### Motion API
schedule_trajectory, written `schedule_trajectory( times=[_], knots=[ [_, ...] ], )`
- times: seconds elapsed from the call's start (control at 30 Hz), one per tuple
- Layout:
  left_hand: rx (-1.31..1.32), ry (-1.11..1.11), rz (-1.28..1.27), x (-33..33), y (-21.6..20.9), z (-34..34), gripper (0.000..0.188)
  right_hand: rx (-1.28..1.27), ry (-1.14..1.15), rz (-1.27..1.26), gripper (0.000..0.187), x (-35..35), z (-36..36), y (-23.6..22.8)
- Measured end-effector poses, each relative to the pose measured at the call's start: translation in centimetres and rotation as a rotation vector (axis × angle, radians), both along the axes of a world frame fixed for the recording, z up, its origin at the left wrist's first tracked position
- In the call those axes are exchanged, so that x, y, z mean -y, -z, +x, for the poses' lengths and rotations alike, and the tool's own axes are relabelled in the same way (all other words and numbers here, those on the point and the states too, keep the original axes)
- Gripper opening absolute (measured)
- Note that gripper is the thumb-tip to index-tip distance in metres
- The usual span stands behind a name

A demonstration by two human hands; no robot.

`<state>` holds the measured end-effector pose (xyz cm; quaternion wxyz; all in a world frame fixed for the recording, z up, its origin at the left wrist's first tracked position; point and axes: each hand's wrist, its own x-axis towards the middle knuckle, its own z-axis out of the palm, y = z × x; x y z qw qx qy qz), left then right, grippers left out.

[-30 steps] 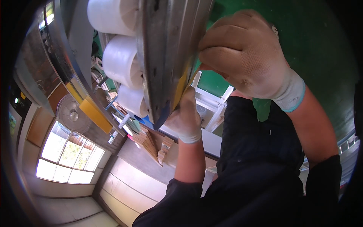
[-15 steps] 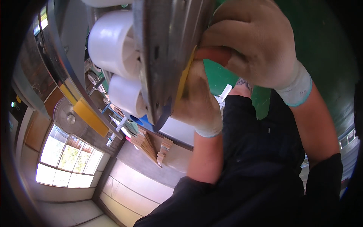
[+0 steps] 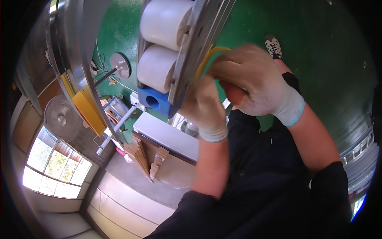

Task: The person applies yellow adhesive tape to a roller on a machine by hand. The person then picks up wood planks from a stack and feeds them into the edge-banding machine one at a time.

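closest in, gloved right hand (image 3: 256,77) curled, left hand (image 3: 205,104) bunched, both right of the metal frame (image 3: 201,38); cannot tell if either grips. yellow strip (image 3: 204,61) lies along the frame's right edge, long axis with it, upper end bending toward the right hand, lower part nearer the left. fan (image 3: 61,119) beyond, left of frame.

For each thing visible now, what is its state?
Left hand: gloved, blurred, grip unclear.
Right hand: gloved, fingers curled, grip unclear.
Yellow strip: bent, beside the metal rail.
White rollers: mounted in the rail.
Blue block: at the rail's end.
Fan: running or stopped, cannot tell.
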<state>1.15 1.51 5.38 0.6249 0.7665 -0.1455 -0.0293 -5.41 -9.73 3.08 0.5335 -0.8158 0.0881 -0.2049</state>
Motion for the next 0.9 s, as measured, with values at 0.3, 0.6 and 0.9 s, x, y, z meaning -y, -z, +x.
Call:
schedule_trajectory(
  times=[0.3,0.6,0.9],
  knots=[
    [-0.023,0.118,0.2,-3.8,-1.5,0.7,0.096,-0.123,0.009,-0.061,0.018,11.7,1.0,-2.8],
    [-0.208,0.034,0.163,-3.3,-3.0,1.7,0.042,-0.216,-0.596,-0.241,0.017,6.6,4.3,-5.1],
    [-0.267,-0.053,0.019,-2.1,-1.8,0.2,0.049,-0.21,-0.127,0.516,0.048,15.7,0.9,2.3]
  ],
)
